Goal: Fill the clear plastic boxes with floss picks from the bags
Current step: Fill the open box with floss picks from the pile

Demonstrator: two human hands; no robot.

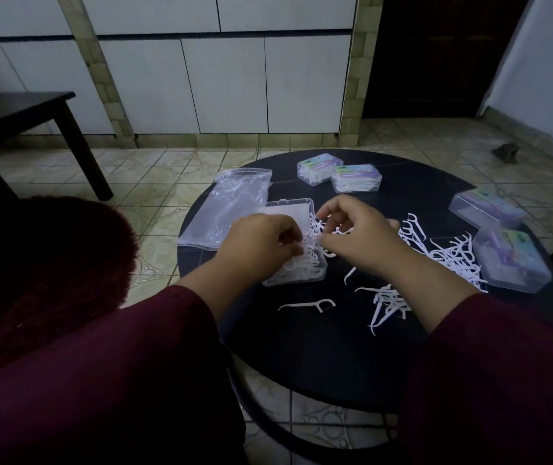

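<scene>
Both hands (305, 243) pinch floss picks (315, 234) over the open box (296, 273) (its contents half hidden)

Count on the round black table (335, 357): five clear plastic boxes. One open box (296, 273) partly filled with floss picks; two closed filled boxes (315, 169) at the far side, touching; two closed boxes (511, 260) at the right. One clear bag (228, 206). Loose floss picks (449, 253): too many and too tangled to count. Two hands in view.
</scene>
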